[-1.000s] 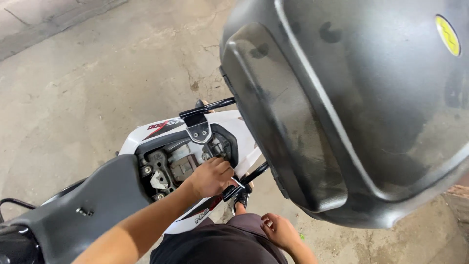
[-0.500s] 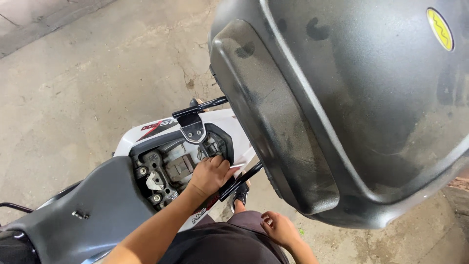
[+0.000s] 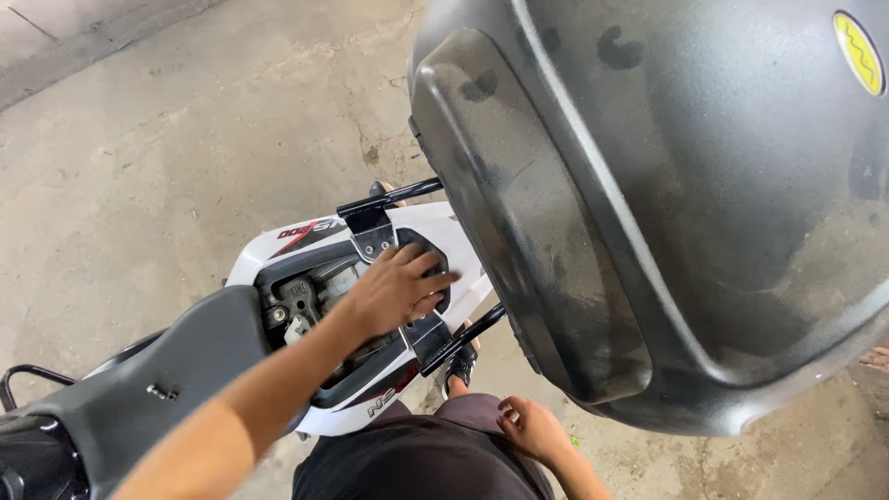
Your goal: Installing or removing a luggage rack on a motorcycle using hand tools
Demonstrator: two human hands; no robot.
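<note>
The left hand (image 3: 394, 292) lies flat, fingers spread, gripping nothing, on the open rear compartment (image 3: 319, 287) of the motorcycle's white tail (image 3: 435, 231). At five o'clock, the right hand (image 3: 532, 431) rests loosely curled on the thigh, empty, under the grey top box (image 3: 667, 204).

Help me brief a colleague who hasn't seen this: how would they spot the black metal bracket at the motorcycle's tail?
Start at the huge grey box filling the upper right. Just left of it lies the white tail panel of the motorcycle, where the left hand rests. The black metal bracket stands above the fingers, hanging from a black bar: the only flat perforated plate there.
</note>
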